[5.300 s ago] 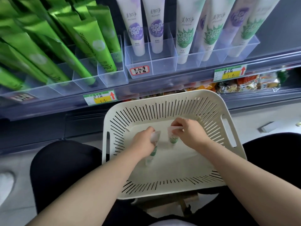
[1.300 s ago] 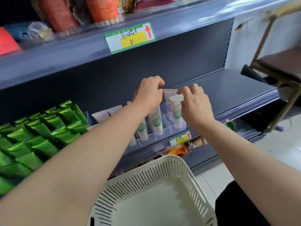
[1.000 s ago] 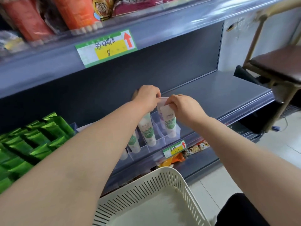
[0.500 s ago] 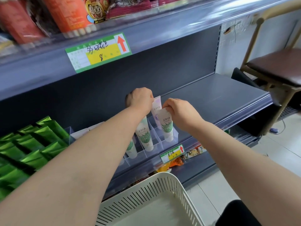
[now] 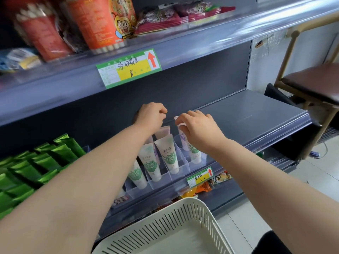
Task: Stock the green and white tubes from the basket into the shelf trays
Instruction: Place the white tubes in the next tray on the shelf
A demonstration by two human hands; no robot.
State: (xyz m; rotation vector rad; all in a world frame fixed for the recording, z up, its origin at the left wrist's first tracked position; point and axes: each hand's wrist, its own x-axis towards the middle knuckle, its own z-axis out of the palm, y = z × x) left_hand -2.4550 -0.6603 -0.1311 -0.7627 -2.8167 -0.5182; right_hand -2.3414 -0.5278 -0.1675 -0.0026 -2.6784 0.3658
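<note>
Several green and white tubes point(image 5: 169, 154) stand in the clear shelf trays point(image 5: 202, 161) on the middle shelf. My left hand point(image 5: 152, 116) hovers above them with its fingers curled and nothing in it. My right hand point(image 5: 198, 129) is over the rightmost green and white tube point(image 5: 194, 153), which sits in its tray with its top hidden under the hand. Its fingers are loosely curled in front of a purple and white tube point(image 5: 181, 134). The cream slotted basket point(image 5: 183, 204) is below, and the part I see holds nothing.
Green foil tubes point(image 5: 27, 171) fill the trays at the left. Snack bags point(image 5: 95, 24) stand on the shelf above. The shelf's right part point(image 5: 247, 114) is bare. A wooden chair point(image 5: 311, 83) stands at the right, and a price label point(image 5: 200, 177) is on the shelf edge.
Both hands let go of their green and white tubes, which now stand in the trays, and lifted a little. Earlier the hands took these tubes out of the basket.
</note>
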